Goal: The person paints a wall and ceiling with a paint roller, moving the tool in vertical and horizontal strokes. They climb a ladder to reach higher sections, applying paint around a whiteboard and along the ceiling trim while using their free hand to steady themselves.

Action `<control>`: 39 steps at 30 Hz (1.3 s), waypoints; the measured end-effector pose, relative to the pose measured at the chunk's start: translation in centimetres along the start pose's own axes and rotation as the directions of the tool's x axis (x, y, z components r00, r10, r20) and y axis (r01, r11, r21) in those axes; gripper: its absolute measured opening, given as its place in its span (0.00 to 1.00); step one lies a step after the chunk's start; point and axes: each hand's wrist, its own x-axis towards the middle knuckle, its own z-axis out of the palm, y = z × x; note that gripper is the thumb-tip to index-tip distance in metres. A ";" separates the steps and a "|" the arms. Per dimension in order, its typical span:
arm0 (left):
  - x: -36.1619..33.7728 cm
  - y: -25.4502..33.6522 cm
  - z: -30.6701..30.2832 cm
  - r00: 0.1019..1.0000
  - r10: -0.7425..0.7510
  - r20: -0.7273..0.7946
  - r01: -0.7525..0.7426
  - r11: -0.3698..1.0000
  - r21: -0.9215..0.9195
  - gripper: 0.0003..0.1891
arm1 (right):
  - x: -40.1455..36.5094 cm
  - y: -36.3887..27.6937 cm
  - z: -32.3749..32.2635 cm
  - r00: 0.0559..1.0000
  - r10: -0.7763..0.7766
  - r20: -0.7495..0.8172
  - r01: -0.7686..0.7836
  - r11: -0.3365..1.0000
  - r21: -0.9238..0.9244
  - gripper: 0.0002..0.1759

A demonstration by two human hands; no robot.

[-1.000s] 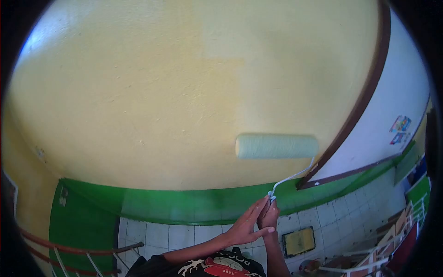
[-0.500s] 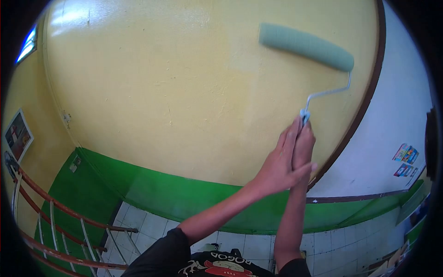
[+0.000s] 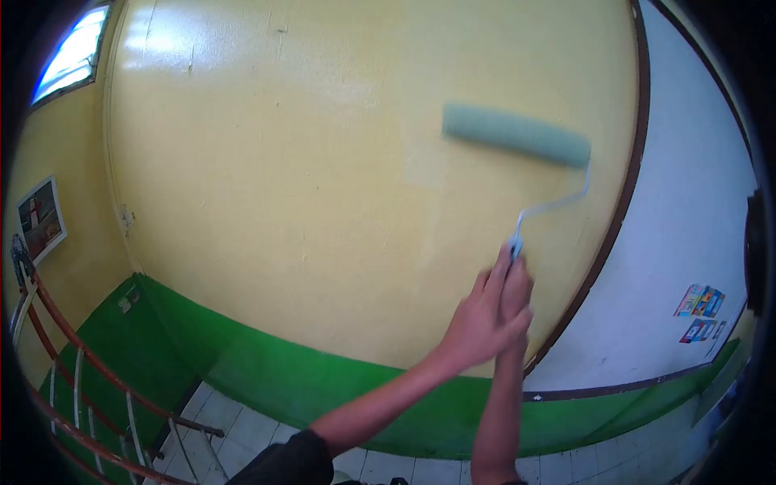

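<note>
- Left hand (image 3: 482,325) and right hand (image 3: 517,293): fingers clamped together around the roller (image 3: 517,135), by its handle.
- Roller head: above the fingers, at the yellow wall (image 3: 267,178).
- White panel (image 3: 671,202): right of the fingers.

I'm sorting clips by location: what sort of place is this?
Probably an indoor room being painted, perhaps a classroom: a roller held before the yellow wall, a ladder at left, and colourful sheets on a framed white board.
</note>
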 end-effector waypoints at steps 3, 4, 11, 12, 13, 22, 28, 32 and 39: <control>-7.4 -3.4 2.2 0.999 -0.023 0.026 0.024 0.999 -0.033 0.51 | -7.4 3.5 1.6 0.970 0.235 0.057 -0.237 0.971 0.030 0.17; -9.8 -4.2 2.7 0.998 -0.047 0.052 0.050 0.997 -0.050 0.51 | -10.0 5.4 2.3 0.966 0.249 0.064 -0.250 0.968 0.022 0.17; -21.2 -6.7 3.8 0.955 -0.221 0.197 0.234 0.971 -0.047 0.52 | -20.5 10.3 5.3 0.912 0.391 0.123 -0.390 0.920 -0.031 0.14; -21.1 -6.8 3.4 0.955 -0.214 0.204 0.228 0.972 -0.051 0.52 | -20.1 10.2 5.7 0.917 0.383 0.109 -0.382 0.924 -0.034 0.15; -20.8 -7.0 2.9 0.945 -0.232 0.231 0.248 0.968 -0.044 0.52 | -19.6 10.0 5.9 0.923 0.374 0.094 -0.372 0.928 -0.040 0.15; -7.3 -4.0 -2.6 0.990 0.039 0.134 -0.024 0.993 -0.116 0.52 | -6.8 -0.4 3.4 0.983 0.185 -0.017 -0.184 0.981 0.060 0.18; 3.9 0.2 -5.4 0.988 0.153 -0.003 -0.152 0.974 -0.168 0.55 | 6.3 -4.4 1.9 0.996 0.048 -0.082 -0.045 0.998 0.034 0.21; 11.8 3.6 -8.0 0.989 0.146 -0.033 -0.149 0.981 -0.122 0.56 | 13.0 -7.9 -0.1 0.849 -0.505 -0.156 0.505 0.862 -0.040 0.21; 22.8 9.8 -12.5 0.969 0.157 -0.191 -0.188 0.969 -0.161 0.44 | 27.5 -5.9 -2.9 0.727 -0.672 -0.140 0.683 0.729 0.052 0.20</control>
